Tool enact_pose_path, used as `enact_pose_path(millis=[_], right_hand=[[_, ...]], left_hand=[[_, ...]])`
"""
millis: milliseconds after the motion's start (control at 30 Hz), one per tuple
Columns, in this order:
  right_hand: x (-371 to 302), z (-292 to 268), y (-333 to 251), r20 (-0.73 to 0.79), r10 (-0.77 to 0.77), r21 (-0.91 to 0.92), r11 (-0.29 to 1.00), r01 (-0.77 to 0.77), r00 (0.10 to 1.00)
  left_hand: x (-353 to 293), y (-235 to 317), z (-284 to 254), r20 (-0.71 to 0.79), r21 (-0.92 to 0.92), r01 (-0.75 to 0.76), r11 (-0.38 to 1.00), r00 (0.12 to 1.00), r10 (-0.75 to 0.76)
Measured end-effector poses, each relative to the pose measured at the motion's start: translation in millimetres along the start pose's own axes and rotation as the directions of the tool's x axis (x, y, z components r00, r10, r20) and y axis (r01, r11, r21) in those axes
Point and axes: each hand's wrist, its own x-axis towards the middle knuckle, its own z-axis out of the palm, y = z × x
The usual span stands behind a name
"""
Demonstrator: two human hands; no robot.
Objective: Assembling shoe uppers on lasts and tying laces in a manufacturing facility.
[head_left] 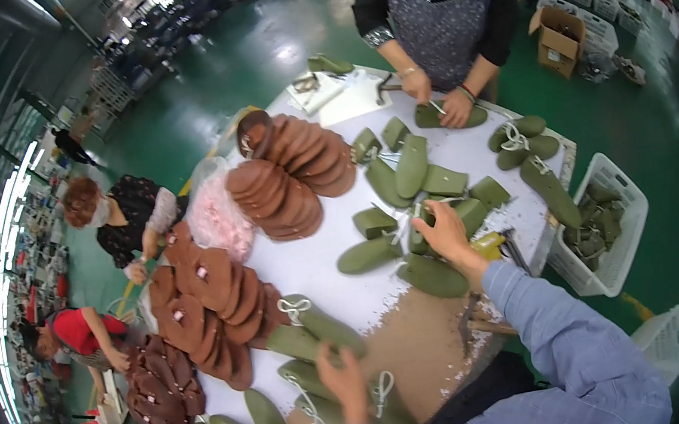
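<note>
My right hand [450, 235] reaches into a cluster of green shoe lasts at the middle right. Its fingers curl over a small green shoe last [419, 243], with white cord beside them. Around it lie more lasts, such as a long green last [432, 277] and another green last [366, 256]. Nearer to me, my left hand [344, 382] hovers over several corded lasts, thumb and finger apart with nothing seen between them. It is slightly blurred. Just beyond its fingertips lies a pair of green lasts [321, 326] tied with white cord.
Stacks of brown leather pieces [212, 295] and a pink bag [219, 216] cover the table's left. A hammer [486, 326] lies near my right forearm. A white crate [618, 277] stands right of the table. Across it, a co-worker's hands [451, 108] handle a last; two people work at left.
</note>
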Motion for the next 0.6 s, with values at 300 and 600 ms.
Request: enact_pose_path(millis=[300, 600], right_hand=[[-8.0, 32.8, 62.5, 0.284, -0.188, 0.006, 0.981, 0.194, 0.94], [-67.2, -60.5, -35.8, 0.374, -0.469, 0.318, 0.875, 0.365, 0.8]], left_hand=[[-181.0, -30.8, 1.7, 0.069, -0.022, 0.132, 0.991, 0.989, -0.13], [-123.6, 45.8, -1.2, 0.193, -0.218, 0.169, 0.961, 0.973, -0.127]])
